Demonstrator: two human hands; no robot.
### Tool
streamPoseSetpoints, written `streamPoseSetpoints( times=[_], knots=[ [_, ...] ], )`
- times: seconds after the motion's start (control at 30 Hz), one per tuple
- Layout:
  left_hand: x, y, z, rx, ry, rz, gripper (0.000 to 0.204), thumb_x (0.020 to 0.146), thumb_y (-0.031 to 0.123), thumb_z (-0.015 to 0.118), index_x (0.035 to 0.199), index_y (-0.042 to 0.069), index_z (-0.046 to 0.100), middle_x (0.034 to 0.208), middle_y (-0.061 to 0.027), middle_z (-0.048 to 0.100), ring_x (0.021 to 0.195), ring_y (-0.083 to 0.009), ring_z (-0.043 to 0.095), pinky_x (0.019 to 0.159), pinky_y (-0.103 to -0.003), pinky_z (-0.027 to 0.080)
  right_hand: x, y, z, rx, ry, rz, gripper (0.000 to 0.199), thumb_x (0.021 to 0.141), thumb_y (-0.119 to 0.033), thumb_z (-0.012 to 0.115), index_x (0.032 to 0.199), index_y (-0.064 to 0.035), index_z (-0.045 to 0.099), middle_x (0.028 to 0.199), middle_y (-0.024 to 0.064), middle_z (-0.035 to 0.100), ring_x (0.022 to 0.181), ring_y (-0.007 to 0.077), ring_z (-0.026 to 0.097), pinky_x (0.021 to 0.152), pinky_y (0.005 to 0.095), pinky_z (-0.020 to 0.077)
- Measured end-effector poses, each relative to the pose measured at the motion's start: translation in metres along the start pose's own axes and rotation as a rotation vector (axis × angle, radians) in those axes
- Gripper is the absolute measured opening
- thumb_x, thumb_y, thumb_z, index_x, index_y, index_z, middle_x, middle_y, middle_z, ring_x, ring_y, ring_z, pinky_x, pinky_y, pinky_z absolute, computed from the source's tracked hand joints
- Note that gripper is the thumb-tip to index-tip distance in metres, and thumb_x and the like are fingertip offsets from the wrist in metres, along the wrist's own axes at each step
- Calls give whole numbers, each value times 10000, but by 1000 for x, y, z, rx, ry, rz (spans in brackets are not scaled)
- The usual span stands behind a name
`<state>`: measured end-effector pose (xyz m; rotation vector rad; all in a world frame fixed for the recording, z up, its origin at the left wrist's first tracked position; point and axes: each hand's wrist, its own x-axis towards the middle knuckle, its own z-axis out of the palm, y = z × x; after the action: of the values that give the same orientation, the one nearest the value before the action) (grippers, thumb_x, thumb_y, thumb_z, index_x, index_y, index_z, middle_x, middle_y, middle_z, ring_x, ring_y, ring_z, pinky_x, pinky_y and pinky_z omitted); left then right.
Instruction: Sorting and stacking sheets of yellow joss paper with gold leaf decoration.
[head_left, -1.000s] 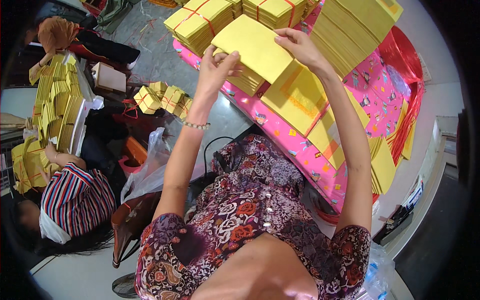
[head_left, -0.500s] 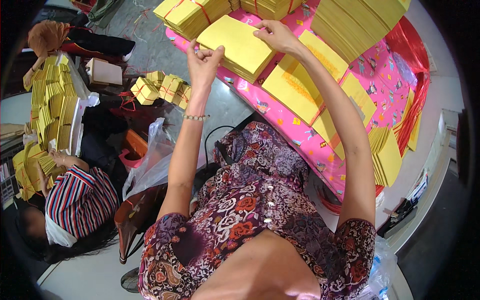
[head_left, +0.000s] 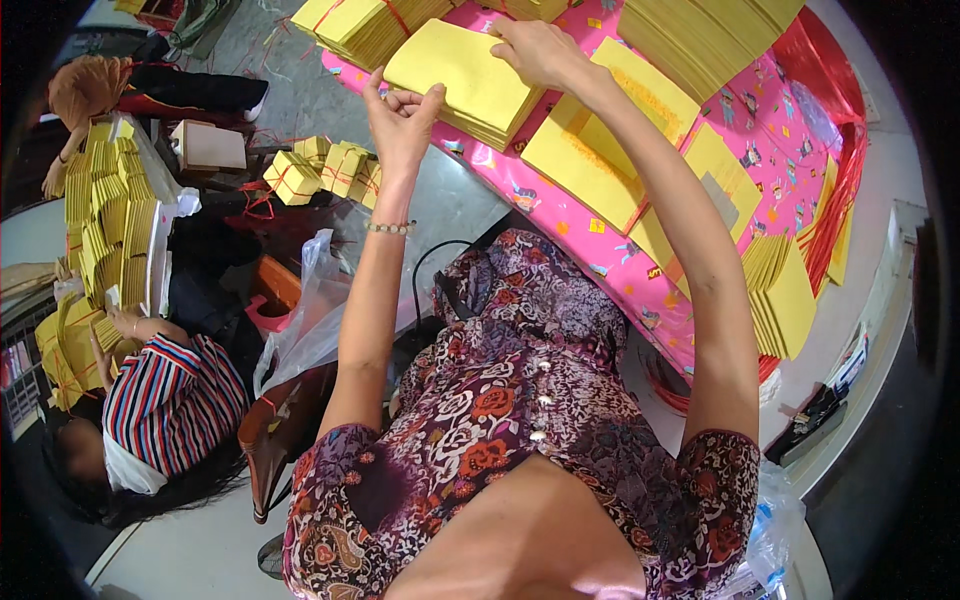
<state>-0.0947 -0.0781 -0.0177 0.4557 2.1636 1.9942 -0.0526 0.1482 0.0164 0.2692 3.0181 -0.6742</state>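
A thick stack of yellow paper sheets (head_left: 460, 72) lies on the pink patterned tablecloth (head_left: 505, 185), between my hands. At its near left corner is my left hand (head_left: 402, 118), thumb and index finger set against the edges with the other fingers curled in. My right hand (head_left: 540, 52) reaches over the far right side, its bent fingers gripping the top edge. Part of the stack's right end is hidden under that hand. To the right lie flat yellow sheets with an orange patch (head_left: 575, 170).
Bundles tied with red string (head_left: 365, 35) and a tall yellow stack (head_left: 700, 50) line the table's far side. Red strands (head_left: 835, 220) hang at the right. Small tied bundles (head_left: 292, 178) sit left. Two people work at the left, one in a striped shirt (head_left: 175, 400).
The whole view has shifted slightly, so the table and the stack sit higher in the picture. My right hand has slid a little leftward along the stack's far edge. My left hand keeps its hold.
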Motion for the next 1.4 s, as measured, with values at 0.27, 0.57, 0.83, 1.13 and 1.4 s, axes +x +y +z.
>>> streamPoseSetpoints(
  times=[0.27, 0.57, 0.83, 1.13, 1.4],
  knots=[
    [2, -8, 1, 146, 12, 60, 868, 806, 124, 813, 1442, -122, 276, 764, -41, 632, 643, -78, 596, 609, -222, 505, -13, 14, 19, -80, 259, -152, 412, 983, -348, 565, 1293, -78, 601, 1119, 201, 656, 1041, 387, 652, 899, 493, 514],
    [-16, 1, 13, 13, 139, 19, 909, 870, 180, 785, 1473, -87, 158, 962, -92, 596, 824, -125, 600, 673, -264, 534, -6, 28, 37, 314, 101, 41, 586, 979, -547, 502, 1276, -60, 635, 1208, 215, 675, 1126, 406, 633, 962, 473, 494],
    [-24, 35, 16, -362, -53, -576, 667, 854, 429, 784, 1288, -1, 515, 1135, -99, 625, 934, -176, 618, 842, -347, 525, -9, 24, 33, 322, 109, 71, 604, 982, -572, 468, 1259, -67, 646, 1208, 189, 681, 1150, 369, 628, 990, 494, 479],
    [-1, 17, 10, -514, -4, -684, 521, 766, 245, 886, 1138, 54, 574, 1092, -35, 604, 1040, -194, 595, 937, -363, 492, -6, 23, 35, 325, 110, 72, 617, 959, -597, 503, 1273, -89, 657, 1145, 195, 705, 1074, 386, 665, 943, 476, 511],
    [4, 20, 15, -610, 25, -745, 467, 776, 142, 838, 1144, 73, 559, 1112, -40, 590, 1055, -202, 582, 954, -379, 481, -5, 26, 36, 435, 94, 45, 579, 967, -572, 517, 1233, -82, 673, 1097, 176, 716, 1034, 345, 676, 879, 450, 515]
  ],
)
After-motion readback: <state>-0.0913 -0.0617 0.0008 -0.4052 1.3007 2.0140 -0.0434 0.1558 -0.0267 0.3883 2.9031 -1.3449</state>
